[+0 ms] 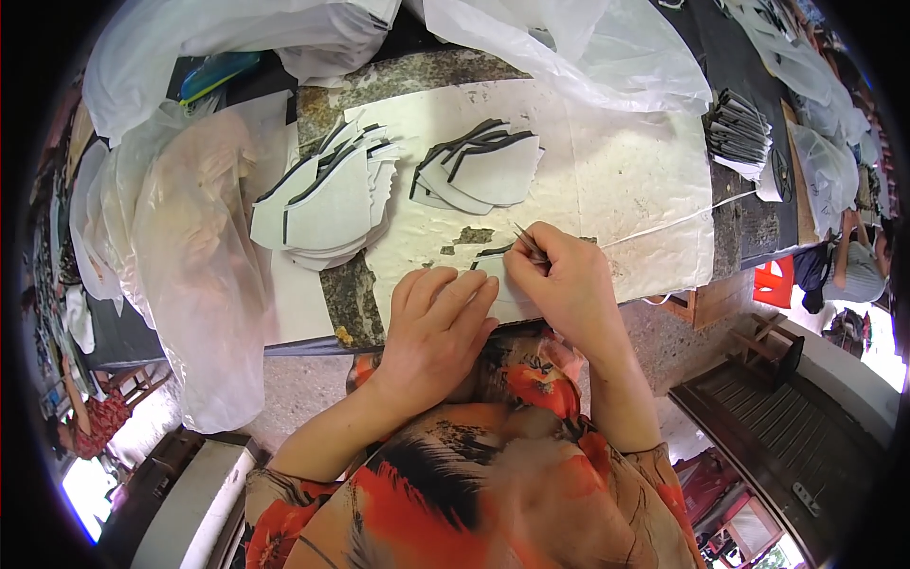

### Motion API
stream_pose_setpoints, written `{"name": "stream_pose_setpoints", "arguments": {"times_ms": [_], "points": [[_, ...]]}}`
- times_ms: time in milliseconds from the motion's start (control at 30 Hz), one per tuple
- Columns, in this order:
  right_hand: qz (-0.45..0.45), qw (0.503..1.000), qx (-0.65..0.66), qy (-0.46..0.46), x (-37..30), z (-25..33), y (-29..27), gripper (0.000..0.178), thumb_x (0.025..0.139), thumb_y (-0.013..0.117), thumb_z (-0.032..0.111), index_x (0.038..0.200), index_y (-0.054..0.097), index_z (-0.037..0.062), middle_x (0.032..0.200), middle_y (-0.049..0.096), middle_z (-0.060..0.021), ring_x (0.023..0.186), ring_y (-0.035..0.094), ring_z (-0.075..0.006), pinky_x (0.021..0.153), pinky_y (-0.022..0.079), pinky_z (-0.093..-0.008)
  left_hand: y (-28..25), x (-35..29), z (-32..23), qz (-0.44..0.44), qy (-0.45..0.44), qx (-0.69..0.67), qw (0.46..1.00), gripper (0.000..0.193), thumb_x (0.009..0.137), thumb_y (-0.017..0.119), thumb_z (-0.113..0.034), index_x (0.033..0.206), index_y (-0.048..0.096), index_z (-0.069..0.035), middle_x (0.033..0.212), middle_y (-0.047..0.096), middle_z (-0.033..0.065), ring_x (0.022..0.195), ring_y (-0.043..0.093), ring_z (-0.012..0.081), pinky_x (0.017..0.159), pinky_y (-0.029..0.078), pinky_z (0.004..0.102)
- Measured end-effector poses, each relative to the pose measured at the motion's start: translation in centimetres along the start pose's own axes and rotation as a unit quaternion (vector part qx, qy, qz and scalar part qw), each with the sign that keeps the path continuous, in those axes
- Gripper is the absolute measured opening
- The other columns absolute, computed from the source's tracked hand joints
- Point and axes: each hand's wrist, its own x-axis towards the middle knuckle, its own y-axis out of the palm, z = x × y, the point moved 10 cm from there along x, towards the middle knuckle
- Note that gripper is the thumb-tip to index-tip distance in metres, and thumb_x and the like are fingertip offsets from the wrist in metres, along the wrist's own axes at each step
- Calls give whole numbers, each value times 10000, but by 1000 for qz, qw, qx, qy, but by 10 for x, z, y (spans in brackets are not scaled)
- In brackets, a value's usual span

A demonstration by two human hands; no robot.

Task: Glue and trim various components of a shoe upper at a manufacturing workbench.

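Observation:
A white curved piece with a black edge [509, 294] lies at the near edge of the table, partly covered by both hands. My left hand [431, 332] rests beside it with fingers stretched out, the fingertips at its left side. Over its right end, my right hand [578, 289] is closed on a thin, pointed metal tool [527, 242], perhaps tweezers; the grip hides most of it. Beyond my hands is a small fanned pile of similar pieces [498, 171]. A taller stack of them [327, 204] leans to the left.
A worn pale sheet [626, 171] covers the table's middle. Clear plastic bags [194, 247] hang over the left edge, and another bag [578, 57] lies at the back. A bundle of dark-edged pieces [739, 128] and a white cord [678, 216] are at right. Other people sit farther off.

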Motion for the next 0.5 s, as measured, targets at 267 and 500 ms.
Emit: {"name": "stream_pose_setpoints", "arguments": {"times_ms": [267,500], "points": [[-11,1000,1,-14,-2,3,0,243,904,671,267,870,635,29,783,669,-195,757,657,-420,671,513,-475,2,0,0,5,-1,-2,1000,446,799,783,-119,1224,688,-23,1281,626,101,1149,556,325,995,442,457],[2,1000,-11,-11,-2,0,2,255,910,660,280,871,632,30,789,673,-192,766,658,-414,675,511,-475,1,1,0,7,-8,12,1000,450,799,786,-122,1227,676,-32,1326,619,123,1179,553,341,1018,425,464]]}}
